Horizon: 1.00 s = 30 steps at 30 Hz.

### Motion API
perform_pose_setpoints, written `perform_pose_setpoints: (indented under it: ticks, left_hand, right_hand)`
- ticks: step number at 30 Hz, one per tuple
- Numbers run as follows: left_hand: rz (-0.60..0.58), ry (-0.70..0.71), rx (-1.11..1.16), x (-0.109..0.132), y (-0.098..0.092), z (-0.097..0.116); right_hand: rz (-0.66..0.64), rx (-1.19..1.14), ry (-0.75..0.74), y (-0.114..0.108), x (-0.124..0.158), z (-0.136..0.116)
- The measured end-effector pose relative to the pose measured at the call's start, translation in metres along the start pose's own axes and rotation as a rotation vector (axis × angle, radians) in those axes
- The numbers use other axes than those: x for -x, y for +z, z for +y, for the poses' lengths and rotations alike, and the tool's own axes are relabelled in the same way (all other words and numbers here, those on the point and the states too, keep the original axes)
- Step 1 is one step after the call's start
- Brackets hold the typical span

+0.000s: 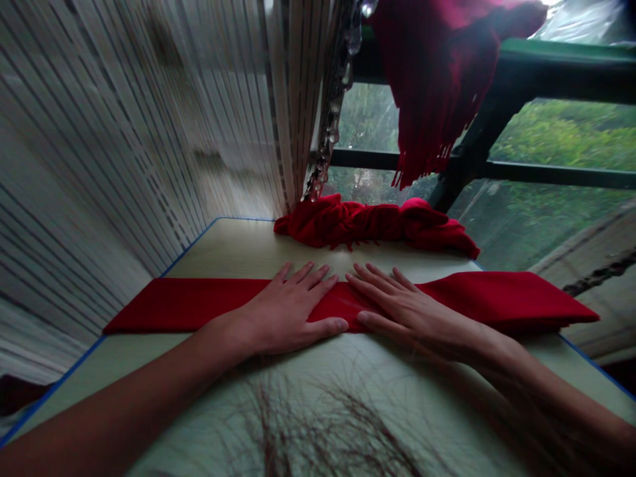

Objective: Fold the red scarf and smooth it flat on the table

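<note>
A red scarf point(199, 305), folded into a long flat strip, lies across the table point(238, 248) from left to right. My left hand point(288, 305) rests flat on its middle with the fingers spread. Beside it, my right hand point(402, 301) also lies flat on the cloth, fingers stretched out and pointing inward. The two thumbs are close together but apart. Layers show at the scarf's right end, which reaches past the table's edge. Behind the strip, a crumpled red scarf point(372, 222) with fringe lies at the table's far edge.
A string curtain point(149, 132) hangs along the left side. Another fringed red scarf point(437, 86) hangs before the window point(561, 139). A beaded strand point(332, 119) hangs at the curtain's edge. Loose hair point(338, 424) crosses the bottom of the view.
</note>
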State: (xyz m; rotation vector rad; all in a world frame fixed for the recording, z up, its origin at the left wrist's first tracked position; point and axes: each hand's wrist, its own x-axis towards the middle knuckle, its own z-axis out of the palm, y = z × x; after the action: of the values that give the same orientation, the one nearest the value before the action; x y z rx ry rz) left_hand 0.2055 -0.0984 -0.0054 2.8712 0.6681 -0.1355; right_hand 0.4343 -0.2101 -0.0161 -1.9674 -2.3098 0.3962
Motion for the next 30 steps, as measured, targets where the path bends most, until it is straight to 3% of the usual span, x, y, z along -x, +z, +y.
perform_pose_setpoints:
  ticks: [5,13,20,30]
  left_hand:
    - [0.001,0.009,-0.003,-0.001,0.003,-0.002]
    - [0.022,0.015,-0.008,0.0,0.004,-0.003]
    - [0.001,-0.003,-0.021,-0.001,0.002,-0.002]
    - [-0.013,-0.004,-0.02,0.001,0.001,-0.001]
  right_hand:
    - [0.021,-0.005,0.047,0.002,0.002,0.008]
    - [0.087,0.045,-0.057,0.012,-0.007,0.005]
    - [0.011,0.028,0.034,0.004,0.002,0.011]
    - [0.065,0.04,0.013,0.011,-0.004,0.01]
